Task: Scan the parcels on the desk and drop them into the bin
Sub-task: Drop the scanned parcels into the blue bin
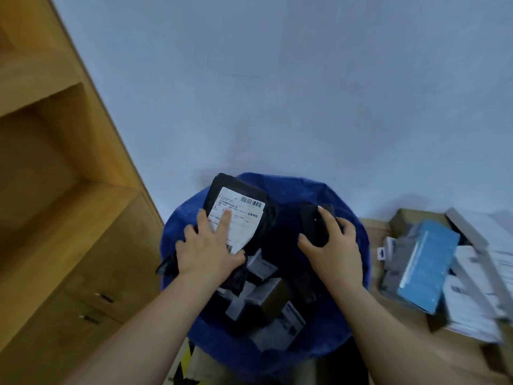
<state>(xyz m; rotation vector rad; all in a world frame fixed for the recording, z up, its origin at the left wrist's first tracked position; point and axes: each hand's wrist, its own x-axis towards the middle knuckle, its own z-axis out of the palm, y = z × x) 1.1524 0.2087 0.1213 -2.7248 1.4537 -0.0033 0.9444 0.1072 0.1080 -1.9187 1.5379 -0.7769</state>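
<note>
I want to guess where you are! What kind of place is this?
Probably a parcel sorting room or mail office. A left hand holds a black plastic mailer with a barcode label over a blue-lined bin of small parcels, and more boxed parcels are piled nearby.

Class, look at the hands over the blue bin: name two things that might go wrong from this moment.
1. The black parcel held by the left hand sits at the blue bin rim, so it may fall outside.
2. The right hand grips the black scanner above the bin; it might slip in.
</note>
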